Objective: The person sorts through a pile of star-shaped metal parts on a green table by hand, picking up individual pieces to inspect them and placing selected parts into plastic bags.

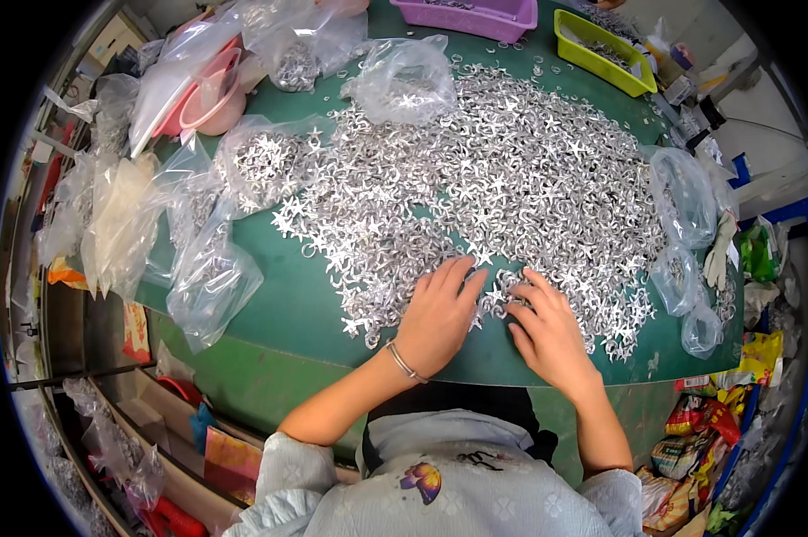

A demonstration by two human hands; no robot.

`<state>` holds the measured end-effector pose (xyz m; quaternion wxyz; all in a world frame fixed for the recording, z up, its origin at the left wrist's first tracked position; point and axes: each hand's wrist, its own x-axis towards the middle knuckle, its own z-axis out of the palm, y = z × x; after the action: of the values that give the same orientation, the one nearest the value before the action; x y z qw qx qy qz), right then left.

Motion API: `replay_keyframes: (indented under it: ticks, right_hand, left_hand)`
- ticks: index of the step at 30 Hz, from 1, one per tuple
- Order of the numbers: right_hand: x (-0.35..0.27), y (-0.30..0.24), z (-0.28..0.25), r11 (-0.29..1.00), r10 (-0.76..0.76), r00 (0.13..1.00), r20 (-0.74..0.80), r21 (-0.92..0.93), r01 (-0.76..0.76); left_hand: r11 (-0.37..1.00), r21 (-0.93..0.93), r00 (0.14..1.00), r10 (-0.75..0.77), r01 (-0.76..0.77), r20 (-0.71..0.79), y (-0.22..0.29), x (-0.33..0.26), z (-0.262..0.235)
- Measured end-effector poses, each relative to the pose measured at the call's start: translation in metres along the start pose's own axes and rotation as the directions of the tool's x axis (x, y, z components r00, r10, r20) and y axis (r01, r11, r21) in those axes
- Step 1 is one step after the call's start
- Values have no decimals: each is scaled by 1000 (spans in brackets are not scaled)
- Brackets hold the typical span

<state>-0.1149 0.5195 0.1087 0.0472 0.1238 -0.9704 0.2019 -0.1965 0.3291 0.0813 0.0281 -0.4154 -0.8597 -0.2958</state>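
A wide heap of small silvery pieces point(547, 179), many of them star-shaped or ring-like, covers the middle of a green table point(296, 313). Near its front edge, my left hand point(437, 315) lies palm down on the pieces with its fingers stretched forward; what is under the palm is hidden. My right hand point(547, 333) is just to the right, fingers apart and slightly bent, with the tips at a small cluster of pieces point(502, 291). Between the two hands runs a narrow strip of bare green tabletop.
Clear plastic bags, some holding silvery pieces point(269, 163), stand along the left, beside pink basins point(214, 94). A purple tray point(471, 20) and a lime-green tray point(605, 58) sit at the far side. More clear bags point(684, 201) and a pale glove point(719, 255) line the right edge.
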Motion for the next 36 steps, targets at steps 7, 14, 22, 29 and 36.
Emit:
replay_keyframes:
  ticks: [7, 14, 22, 29, 36]
  right_hand:
    - [18, 7, 6, 991, 118, 982, -148, -45, -126]
    - [-12, -9, 25, 996, 86, 988, -128, 30, -82]
    - [-38, 16, 15, 978, 152, 931, -331, -88, -191]
    - [-14, -8, 15, 991, 136, 953, -269, 23, -135]
    - [-32, 17, 25, 980, 121, 960, -251, -123, -156]
  left_hand:
    - [984, 159, 985, 59, -85, 162, 10, -1, 19]
    - [999, -32, 1000, 18, -17, 14, -10, -32, 1]
    - [992, -48, 983, -126, 121, -131, -2, -13, -8]
    - [990, -140, 999, 36, -33, 14, 22, -16, 20]
    - [951, -299, 975, -131, 73, -178, 5, -18, 2]
